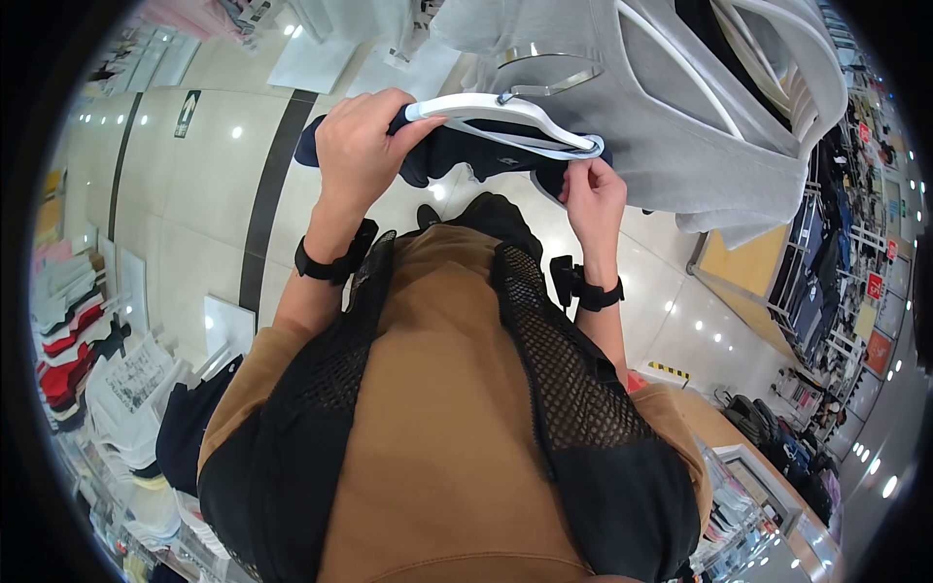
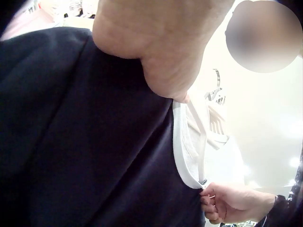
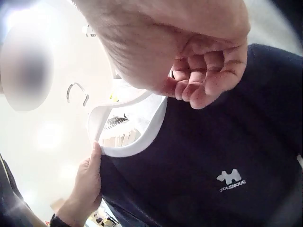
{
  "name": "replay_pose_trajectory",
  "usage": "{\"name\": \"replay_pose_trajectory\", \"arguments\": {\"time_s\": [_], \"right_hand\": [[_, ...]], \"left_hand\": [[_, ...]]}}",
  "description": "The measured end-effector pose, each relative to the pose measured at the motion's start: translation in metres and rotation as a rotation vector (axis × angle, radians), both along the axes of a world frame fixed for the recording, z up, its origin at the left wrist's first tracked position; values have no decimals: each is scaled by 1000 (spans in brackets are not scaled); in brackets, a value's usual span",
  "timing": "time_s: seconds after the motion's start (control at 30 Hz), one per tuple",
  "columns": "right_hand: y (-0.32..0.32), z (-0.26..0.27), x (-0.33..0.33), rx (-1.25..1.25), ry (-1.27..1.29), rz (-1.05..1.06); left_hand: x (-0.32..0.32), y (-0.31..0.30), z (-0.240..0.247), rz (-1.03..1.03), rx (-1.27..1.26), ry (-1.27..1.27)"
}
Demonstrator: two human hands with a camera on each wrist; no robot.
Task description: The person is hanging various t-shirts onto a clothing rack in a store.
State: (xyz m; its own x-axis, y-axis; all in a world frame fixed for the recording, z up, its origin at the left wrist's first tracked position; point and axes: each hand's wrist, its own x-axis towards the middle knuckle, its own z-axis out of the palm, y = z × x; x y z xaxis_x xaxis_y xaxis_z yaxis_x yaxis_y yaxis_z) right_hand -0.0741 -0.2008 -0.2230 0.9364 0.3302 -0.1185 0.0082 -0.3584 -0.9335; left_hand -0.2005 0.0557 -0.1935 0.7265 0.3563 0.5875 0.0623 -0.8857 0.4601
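A dark navy shirt (image 3: 199, 142) with a white ribbed collar (image 3: 128, 150) hangs on a white hanger (image 1: 491, 105), held up in front of the chest. The small white logo (image 3: 231, 177) on its front shows in the right wrist view. My left hand (image 1: 358, 141) grips the shirt and hanger at one shoulder, thumb along the collar edge. At the collar's other side, my right hand (image 1: 595, 202) pinches the fabric between thumb and curled fingers. The hanger's metal hook (image 1: 559, 85) points away, with no hand on it.
Grey shirts (image 1: 719, 185) on white hangers hang close beyond my right hand. Folded and hung clothes (image 1: 136, 389) fill racks at the left. More racks (image 1: 826, 253) line the right side, above a wooden-topped stand (image 1: 743, 260). Shiny floor tiles (image 1: 185, 204) show below.
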Motion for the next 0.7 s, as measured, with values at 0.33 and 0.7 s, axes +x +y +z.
{"name": "replay_pose_trajectory", "arguments": {"time_s": [0.33, 0.7], "right_hand": [[2, 0, 0, 195, 51, -84], [31, 64, -21, 97, -884, 358]], "left_hand": [[-9, -8, -5, -7, -53, 6], [-14, -5, -14, -56, -171, 6]]}}
